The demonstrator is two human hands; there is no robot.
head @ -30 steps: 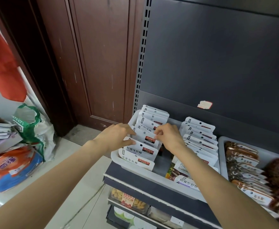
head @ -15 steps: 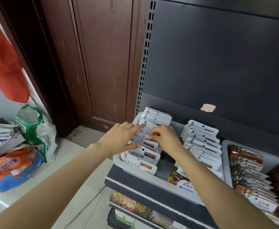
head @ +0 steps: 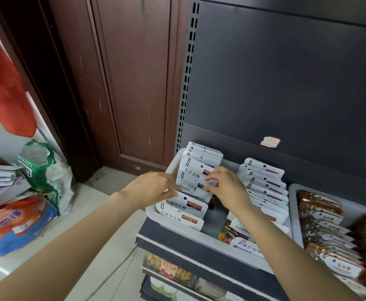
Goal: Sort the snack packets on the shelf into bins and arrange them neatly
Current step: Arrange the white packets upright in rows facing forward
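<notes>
A white bin (head: 177,227) on the dark shelf holds two rows of white snack packets. My left hand (head: 151,187) grips the left edge of the left row of packets (head: 193,174). My right hand (head: 225,185) pinches the right edge of the same packets, pressing them upright between both hands. The front packets (head: 182,210) of that row lean forward below my hands. The right row of white packets (head: 264,181) stands untouched behind my right wrist.
A second bin (head: 292,192) at the right holds brown snack packets (head: 321,216). Loose colourful packets (head: 232,231) lie at the front of the white bin. A wooden door (head: 134,83) stands left of the shelf. Bags (head: 19,220) lie on the floor at left.
Both hands have moved further back along the left row and now squeeze a middle group of packets. The view has shifted slightly.
</notes>
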